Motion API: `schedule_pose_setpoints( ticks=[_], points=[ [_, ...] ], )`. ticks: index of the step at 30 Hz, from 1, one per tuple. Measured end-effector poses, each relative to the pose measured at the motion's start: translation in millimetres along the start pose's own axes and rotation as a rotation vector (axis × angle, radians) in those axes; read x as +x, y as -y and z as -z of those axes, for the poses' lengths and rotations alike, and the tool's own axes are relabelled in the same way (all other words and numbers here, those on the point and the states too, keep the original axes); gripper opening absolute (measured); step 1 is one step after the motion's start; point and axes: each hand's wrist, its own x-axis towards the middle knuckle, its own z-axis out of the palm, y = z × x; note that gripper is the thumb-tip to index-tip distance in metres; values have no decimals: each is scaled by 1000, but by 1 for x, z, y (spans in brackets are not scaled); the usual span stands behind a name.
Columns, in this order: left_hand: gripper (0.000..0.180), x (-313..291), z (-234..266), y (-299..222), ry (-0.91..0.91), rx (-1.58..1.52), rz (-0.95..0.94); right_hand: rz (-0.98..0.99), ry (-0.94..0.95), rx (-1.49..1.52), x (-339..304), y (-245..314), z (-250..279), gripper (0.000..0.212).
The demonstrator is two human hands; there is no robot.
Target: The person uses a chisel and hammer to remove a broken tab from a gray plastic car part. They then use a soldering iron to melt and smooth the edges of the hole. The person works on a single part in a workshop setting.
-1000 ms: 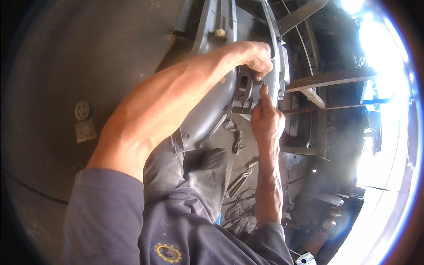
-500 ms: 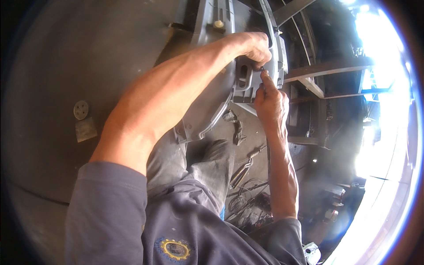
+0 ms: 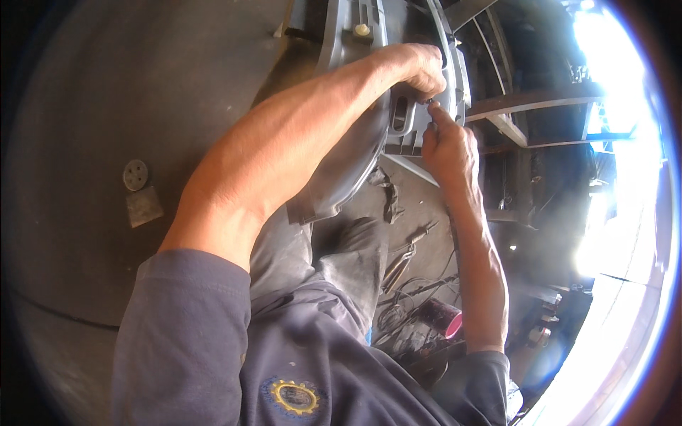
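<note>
A long grey moulded panel (image 3: 341,170), like a vehicle bumper, stretches away in front of me at the top middle. My left hand (image 3: 424,69) reaches across to its far right part, wrist bent and fingers curled downward. Just below it, my right hand (image 3: 451,145) points up with its index finger and thumb close to a tiny dark piece between the two hands. What either hand grips is too small or hidden to make out. A slotted bracket (image 3: 403,116) on the panel sits left of my right fingertips. A pale round plug (image 3: 362,30) shows higher up.
Metal frame bars (image 3: 533,105) stand to the right. On the ground lie a long-handled tool (image 3: 401,266), tangled cables (image 3: 398,309) and a pink-rimmed container (image 3: 453,324). A round disc with holes (image 3: 135,175) and a square sheet (image 3: 144,206) lie at the left.
My view has shifted slightly, so panel and arms sit a little further right. Both hands stay together at the same spot on the panel. The pink-rimmed container now shows more.
</note>
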Motion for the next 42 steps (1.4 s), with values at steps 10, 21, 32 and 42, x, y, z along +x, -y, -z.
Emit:
schedule_pose_setpoints(
  ticks=[10,21,32,42],
  points=[
    [63,2,1,-1,-18,-58,41,-53,-97,32,-10,-9,-19,33],
    [49,-4,3,4,-19,-35,-27,30,-110,5,-18,-18,-23,45],
    [48,-5,3,1,12,-82,9,62,-270,84,-23,-15,-37,46],
    [50,-6,6,-1,-27,-151,21,62,-197,89,-21,-17,-32,47]
  ],
)
